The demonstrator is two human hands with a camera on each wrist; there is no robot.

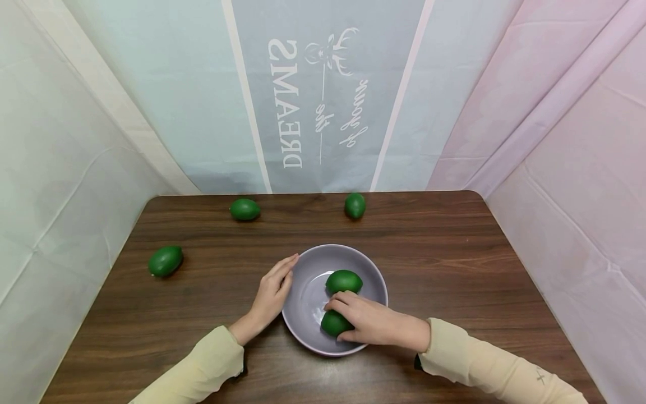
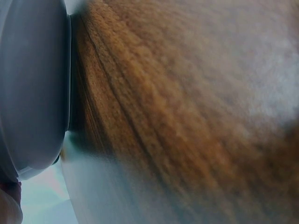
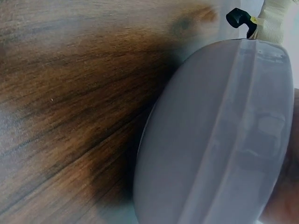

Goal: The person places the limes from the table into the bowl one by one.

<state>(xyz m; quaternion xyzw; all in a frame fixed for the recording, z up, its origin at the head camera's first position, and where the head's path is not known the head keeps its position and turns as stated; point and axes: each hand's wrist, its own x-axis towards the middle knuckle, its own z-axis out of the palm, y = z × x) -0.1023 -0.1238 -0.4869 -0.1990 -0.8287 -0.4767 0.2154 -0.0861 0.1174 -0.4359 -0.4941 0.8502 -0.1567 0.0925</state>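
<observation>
A grey-purple bowl (image 1: pixel 305 300) stands on the table in front of the person. Inside it, the right hand (image 1: pixel 372 320) reaches over the rim and grips a green lime (image 1: pixel 333 324), thumb on the near side and fingers over the top. Just beyond those fingers lies a second lime (image 1: pixel 344 279) in the bowl. The left hand (image 1: pixel 271 293) rests against the bowl's left rim with its fingers extended. Both wrist views show mostly the bowl's outer wall (image 2: pixel 32 88) close up; in the right wrist view that wall (image 3: pixel 210 140) hides most of the right hand.
Three more limes lie on the brown wooden table (image 1: pixel 429 252): one at the left (image 1: pixel 165 261), one at the back left (image 1: pixel 245 209) and one at the back centre (image 1: pixel 355 206). A printed cloth (image 1: pixel 323 112) hangs behind the table, with pale cloth at both sides.
</observation>
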